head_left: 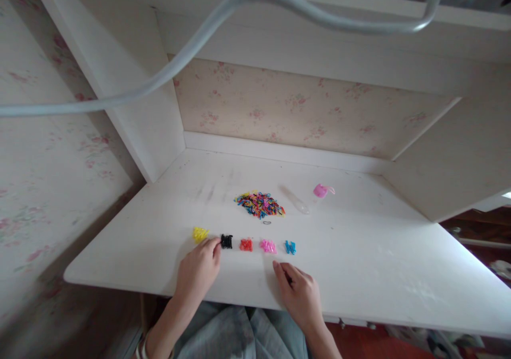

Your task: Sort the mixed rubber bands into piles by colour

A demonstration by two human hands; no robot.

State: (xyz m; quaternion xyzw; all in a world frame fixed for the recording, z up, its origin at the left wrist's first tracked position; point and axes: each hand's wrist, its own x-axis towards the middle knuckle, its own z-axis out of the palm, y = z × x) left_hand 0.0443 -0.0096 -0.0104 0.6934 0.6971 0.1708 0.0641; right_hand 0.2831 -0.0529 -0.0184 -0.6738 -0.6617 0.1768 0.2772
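Black pile of small bands point(227, 241) lies on the near part of the white desk point(359, 274), second from left in a row of single-colour piles. Left hand point(200, 266) is at its left edge, thumb and forefinger drawn together and apparently touching it; cannot tell whether a band is pinched there. Step in hand, as judged: adding to or tidying the black pile. To its left, just beyond the left fingertips, is the yellow pile point(200, 234); to its right, in order, the red pile point(246, 244), pink pile point(268, 246) and blue pile point(290, 247). Right hand point(299, 292) rests on the near side of the pink and blue piles, apart from both, fingers curled inward; grip and contents cannot be told. Farther back is the mixed heap point(261, 203), with one loose dark band point(267, 223) just on its near side. Right of the heap: a clear wrapper point(304, 208), then a small pink object point(320, 190). Judgement: the next move calls for a light fingertip pinch, keeping clear of the neighbouring yellow and red piles.
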